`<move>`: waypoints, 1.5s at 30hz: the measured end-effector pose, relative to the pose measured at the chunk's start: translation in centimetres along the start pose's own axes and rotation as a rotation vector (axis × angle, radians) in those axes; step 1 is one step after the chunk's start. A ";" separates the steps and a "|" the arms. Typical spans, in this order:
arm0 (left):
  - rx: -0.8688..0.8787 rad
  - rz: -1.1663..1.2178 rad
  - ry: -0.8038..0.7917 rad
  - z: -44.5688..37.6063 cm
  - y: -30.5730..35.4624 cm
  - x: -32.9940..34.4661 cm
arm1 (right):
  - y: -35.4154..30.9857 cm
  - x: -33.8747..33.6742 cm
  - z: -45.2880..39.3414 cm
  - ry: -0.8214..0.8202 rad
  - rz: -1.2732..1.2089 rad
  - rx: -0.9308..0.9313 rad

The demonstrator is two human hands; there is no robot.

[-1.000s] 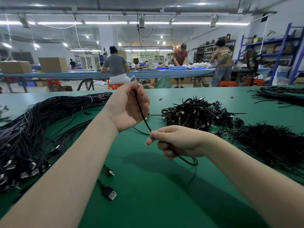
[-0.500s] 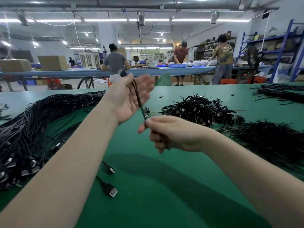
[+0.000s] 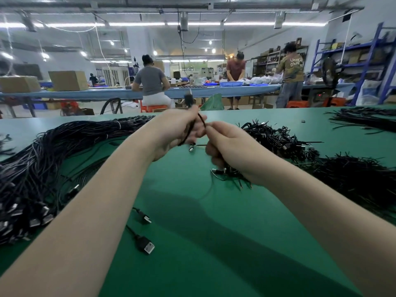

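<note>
My left hand (image 3: 171,133) is raised over the green table (image 3: 192,243) and grips a thin black cable (image 3: 189,129) folded into loops, with one plug sticking up above the fingers. Right beside it, my right hand (image 3: 227,144) pinches the same cable, its fingers curled and touching the left hand's fingertips. A small metal connector dangles below the two hands. The cable's loose end hangs under my right wrist, blurred.
A big bundle of black USB cables (image 3: 42,168) lies at the left. Two loose USB plugs (image 3: 145,245) lie near the front. A heap of short cables (image 3: 278,138) and a pile of black ties (image 3: 353,176) are at the right. Three people work at a far blue table (image 3: 102,94).
My right hand has risen and come up against my left hand. The cable, stretched between the hands a second ago, is now looped in the left hand's closed fingers.
</note>
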State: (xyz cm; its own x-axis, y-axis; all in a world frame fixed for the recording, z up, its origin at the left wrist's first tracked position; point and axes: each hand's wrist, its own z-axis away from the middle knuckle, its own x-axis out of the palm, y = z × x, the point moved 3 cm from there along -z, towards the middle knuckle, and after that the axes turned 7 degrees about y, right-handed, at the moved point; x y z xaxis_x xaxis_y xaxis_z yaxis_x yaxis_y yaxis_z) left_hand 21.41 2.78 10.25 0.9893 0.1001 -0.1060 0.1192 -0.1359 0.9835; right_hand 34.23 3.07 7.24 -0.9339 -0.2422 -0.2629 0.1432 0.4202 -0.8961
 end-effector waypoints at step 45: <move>-0.191 0.160 0.037 -0.5 -4.0 2.2 | 5.6 -0.9 -0.4 0.089 -0.252 0.336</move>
State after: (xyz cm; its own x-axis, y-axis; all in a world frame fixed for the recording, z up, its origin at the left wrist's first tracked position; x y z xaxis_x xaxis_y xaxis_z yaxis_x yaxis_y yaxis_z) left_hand 23.07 3.98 6.19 0.9902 0.1284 0.0556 -0.0605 0.0352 0.9975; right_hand 35.77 6.05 2.60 -0.9759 -0.2181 -0.0023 -0.0078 0.0456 -0.9989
